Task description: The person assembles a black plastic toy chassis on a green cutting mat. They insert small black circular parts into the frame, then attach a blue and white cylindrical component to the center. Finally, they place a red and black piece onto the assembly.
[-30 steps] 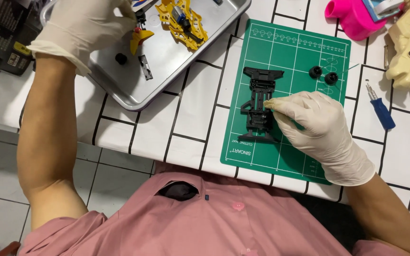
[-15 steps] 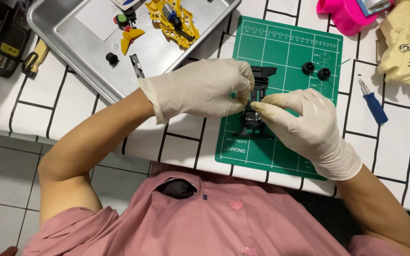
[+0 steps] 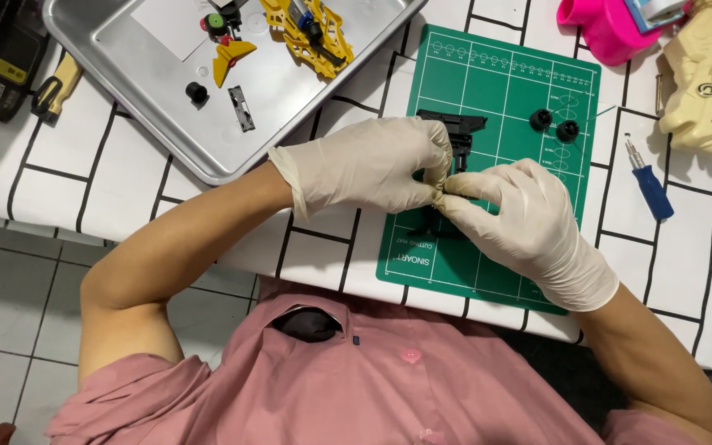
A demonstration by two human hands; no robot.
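Observation:
Both hands wear pale latex gloves. A black toy car chassis (image 3: pixel 457 132) lies on a green cutting mat (image 3: pixel 529 91), mostly covered by my hands. My left hand (image 3: pixel 372 169) rests over the chassis's near left part, fingers pinched on it. My right hand (image 3: pixel 521 218) meets it from the right, thumb and forefinger pinched at the same spot. What sits between the fingertips is hidden. Two small black wheels (image 3: pixel 555 125) lie on the mat beyond my right hand.
A metal tray (image 3: pixel 150 124) at the upper left holds a yellow frame (image 3: pixel 302 29), a yellow fin (image 3: pixel 232 56) and small black parts. A blue screwdriver (image 3: pixel 647 183), a cream toy body (image 3: pixel 710 82) and a pink container (image 3: pixel 611 29) lie to the right. A yellow-handled tool (image 3: pixel 53 82) lies left of the tray.
My left hand has come from the tray down to the chassis on the mat and now pinches it together with my right hand. The view has shifted slightly.

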